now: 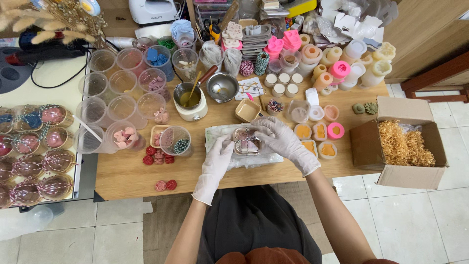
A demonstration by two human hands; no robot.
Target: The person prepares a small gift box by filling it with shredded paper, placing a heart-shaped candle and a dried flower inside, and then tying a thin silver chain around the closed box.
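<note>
A small clear plastic box (246, 141) with pink and dark pieces inside sits on a pale sheet (215, 134) on the wooden table (127, 171). My left hand (218, 157), in a white glove, grips the box's left side. My right hand (281, 139), also gloved, reaches over the box's top and right edge with fingers curled onto it. Both hands hold the box between them.
Several clear cups (122, 107) stand to the left, a small wax pot (189, 100) and metal bowl (222, 87) behind. Silicone moulds (317, 132) lie to the right. A cardboard box (400, 142) of straw filling overhangs the right edge. Red wax rosettes (166, 185) lie near the front.
</note>
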